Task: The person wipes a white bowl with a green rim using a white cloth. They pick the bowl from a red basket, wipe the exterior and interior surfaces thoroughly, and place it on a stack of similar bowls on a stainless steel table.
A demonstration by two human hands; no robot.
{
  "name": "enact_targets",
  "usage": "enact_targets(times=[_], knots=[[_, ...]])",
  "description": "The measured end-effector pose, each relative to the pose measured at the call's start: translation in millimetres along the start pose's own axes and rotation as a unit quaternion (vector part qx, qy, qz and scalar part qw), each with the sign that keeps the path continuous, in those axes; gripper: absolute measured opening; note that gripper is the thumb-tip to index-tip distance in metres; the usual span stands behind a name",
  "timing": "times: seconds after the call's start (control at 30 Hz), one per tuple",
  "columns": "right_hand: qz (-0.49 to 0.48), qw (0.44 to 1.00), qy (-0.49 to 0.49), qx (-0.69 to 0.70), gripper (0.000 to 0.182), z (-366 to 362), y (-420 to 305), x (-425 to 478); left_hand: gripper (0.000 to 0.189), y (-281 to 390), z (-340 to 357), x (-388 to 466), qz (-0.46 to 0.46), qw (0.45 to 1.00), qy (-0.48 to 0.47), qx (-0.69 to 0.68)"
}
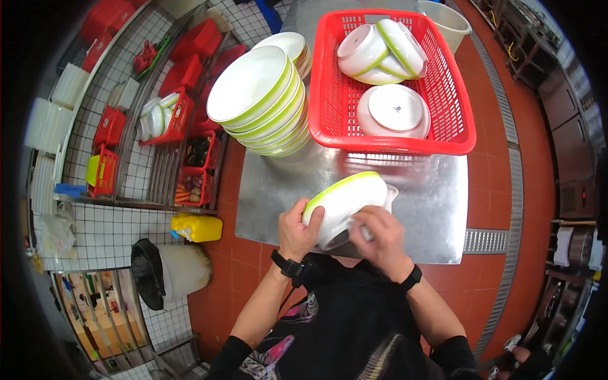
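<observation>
My left hand (300, 229) grips the rim of a white bowl with a lime-green band (351, 199), tilted on its side above the near part of the steel table (427, 199). Against the bowl's outer side, near its foot, my right hand (378, 233) presses a white cloth (392, 194); the fingers are blurred. Beyond them to the left leans a tall stack of matching bowls (261, 102), with another stack (287, 46) behind it. A red perforated plastic basket (392, 145) stands at the far right, holding several bowls (399, 108), some upside down or on their sides.
Steel shelving (166, 199) with red baskets lines the left wall. On the floor there are a yellow jerrycan (197, 227) and a bin with a black liner (185, 270). A pale bucket (449, 23) stands behind the basket. Another person's feet (513, 343) show at lower right.
</observation>
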State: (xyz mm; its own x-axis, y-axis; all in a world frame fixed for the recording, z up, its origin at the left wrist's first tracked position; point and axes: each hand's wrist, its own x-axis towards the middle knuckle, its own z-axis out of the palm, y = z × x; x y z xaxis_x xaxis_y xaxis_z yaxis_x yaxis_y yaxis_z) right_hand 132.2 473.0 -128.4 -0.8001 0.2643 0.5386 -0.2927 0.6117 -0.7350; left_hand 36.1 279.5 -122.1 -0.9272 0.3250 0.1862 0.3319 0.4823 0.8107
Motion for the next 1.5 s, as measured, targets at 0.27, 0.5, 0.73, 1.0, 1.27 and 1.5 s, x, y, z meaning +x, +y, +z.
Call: enact_targets(times=[0.27,0.5,0.73,1.0,1.27,1.5], knots=[[0.342,0.928,0.053,0.136,0.017,-2,48,-21,0.037,-7,1,-2,-0.02,0.998,0.019,-0.048],[0.176,0.981,0.061,0.054,0.014,-4,19,-8,0.042,-3,0,-3,-0.027,0.999,0.02,-0.032],[-0.069,0.996,-0.049,-0.04,0.021,11,-26,-3,0.044,0,3,-3,-0.036,0.999,0.018,-0.024],[0.016,0.999,0.03,0.008,0.016,1,13,-3,0.044,-2,4,-3,-0.035,0.999,0.016,-0.031],[0.372,0.908,0.045,0.189,0.023,6,80,-37,0.043,-5,4,-4,-0.039,0.997,0.041,-0.054],[0.218,0.967,0.098,0.089,0.014,10,33,-19,0.041,-5,3,-6,-0.048,0.997,0.028,-0.043]])
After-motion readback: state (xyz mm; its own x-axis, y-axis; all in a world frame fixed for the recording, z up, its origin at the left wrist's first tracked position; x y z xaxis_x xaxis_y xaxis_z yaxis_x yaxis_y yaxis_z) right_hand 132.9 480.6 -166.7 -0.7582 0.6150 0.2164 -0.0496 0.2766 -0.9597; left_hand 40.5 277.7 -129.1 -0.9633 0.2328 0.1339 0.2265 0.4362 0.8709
